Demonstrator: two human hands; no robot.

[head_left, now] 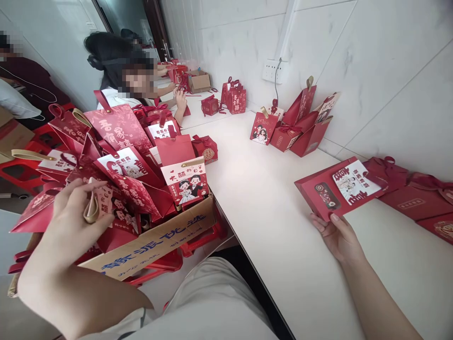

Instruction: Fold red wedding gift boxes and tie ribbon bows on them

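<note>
My left hand [76,212] is closed on the top of a small red gift box [123,215] with a gold ribbon handle and a cartoon couple on its front. That gift box is among many red ones crowding a cardboard carton [148,248] with blue lettering. Over the table at the right, my right hand [338,236] pinches the lower edge of a red gift bag [323,191]. A white card [356,182] with a printed couple shows on the bag's front.
Tied red gift boxes [403,189] stand at the table's right side, behind my right hand. Further back on the white table [244,189], more gift boxes [300,123] lean near the wall socket [274,71]. A co-worker [116,71] sits beyond the carton, handling red ribbon.
</note>
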